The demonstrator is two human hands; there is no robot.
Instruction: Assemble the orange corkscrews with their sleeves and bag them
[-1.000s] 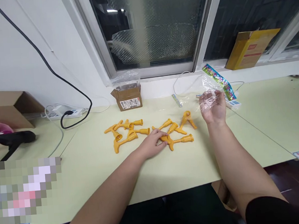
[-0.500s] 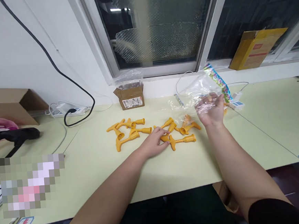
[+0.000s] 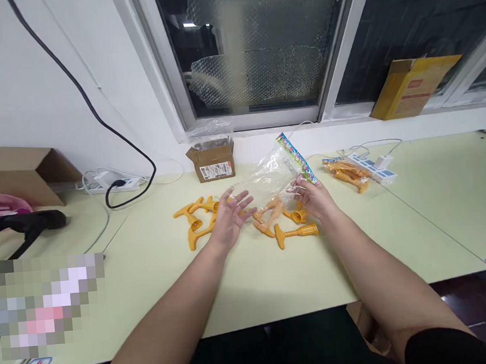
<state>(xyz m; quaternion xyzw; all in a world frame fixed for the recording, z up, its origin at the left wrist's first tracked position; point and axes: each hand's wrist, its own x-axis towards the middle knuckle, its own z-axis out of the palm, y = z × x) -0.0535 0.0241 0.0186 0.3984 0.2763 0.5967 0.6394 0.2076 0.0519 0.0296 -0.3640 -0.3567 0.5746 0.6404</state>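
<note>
My right hand [image 3: 311, 196] grips a clear plastic bag [image 3: 270, 174] near its colourful printed header strip [image 3: 296, 158]. The bag hangs over the middle of the table, and orange pieces show through it. My left hand [image 3: 232, 219] is open beside the bag, its fingers spread and palm turned up. Orange plastic T-handled pieces with flared, cup-like ends lie in a loose group under and around both hands. One such piece [image 3: 296, 233] lies in front of my right hand, and another [image 3: 199, 236] is left of my left hand.
A filled bag of orange pieces [image 3: 347, 174] lies by a white power strip [image 3: 376, 168] at the right. A small brown carton [image 3: 214, 164] stands against the wall. At the left are a large cardboard box [image 3: 10, 172], a black cable [image 3: 94, 112] and another power strip [image 3: 129, 183].
My right hand has moved left with the clear bag, uncovering the filled bag at the right. My left hand has lifted off the orange pieces and spread its fingers.
</note>
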